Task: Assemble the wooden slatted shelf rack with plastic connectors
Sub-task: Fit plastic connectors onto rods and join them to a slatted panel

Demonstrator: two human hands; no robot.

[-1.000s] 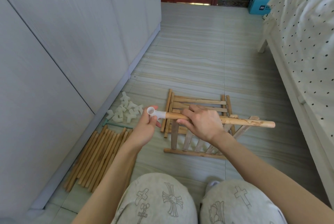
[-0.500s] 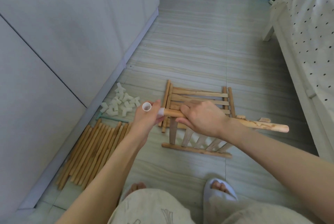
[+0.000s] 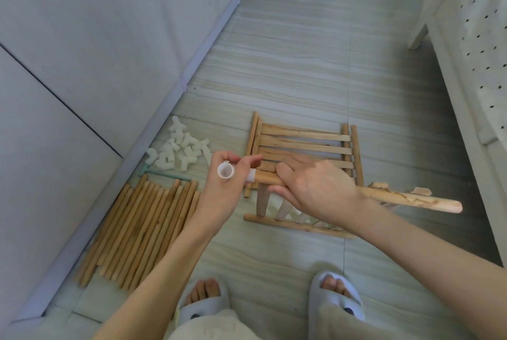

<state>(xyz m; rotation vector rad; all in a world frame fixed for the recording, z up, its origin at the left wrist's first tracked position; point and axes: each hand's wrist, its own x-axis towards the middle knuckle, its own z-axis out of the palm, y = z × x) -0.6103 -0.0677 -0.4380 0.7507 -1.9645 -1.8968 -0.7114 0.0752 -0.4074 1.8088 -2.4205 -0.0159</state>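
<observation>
A: Grip state?
B: Left hand (image 3: pixel 219 197) pinches one white connector (image 3: pixel 227 171) on the rod (image 3: pixel 397 198), centre frame; right hand (image 3: pixel 315 188) wraps that rod.
A: Counts?
B: Two slat panels (image 3: pixel 304 142), rod bundle (image 3: pixel 142 230) lower left; connector pile (image 3: pixel 181 151) too blurred to count.

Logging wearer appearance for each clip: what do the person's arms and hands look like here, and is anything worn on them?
Both forearms are bare to the bottom frame edge: no sleeves show. The left hand and right hand carry no gloves, and no rings, watch or bracelet can be seen on the sides facing the camera. No markings are visible. Fingernails look short and unpainted, though motion blur softens the detail.
</observation>
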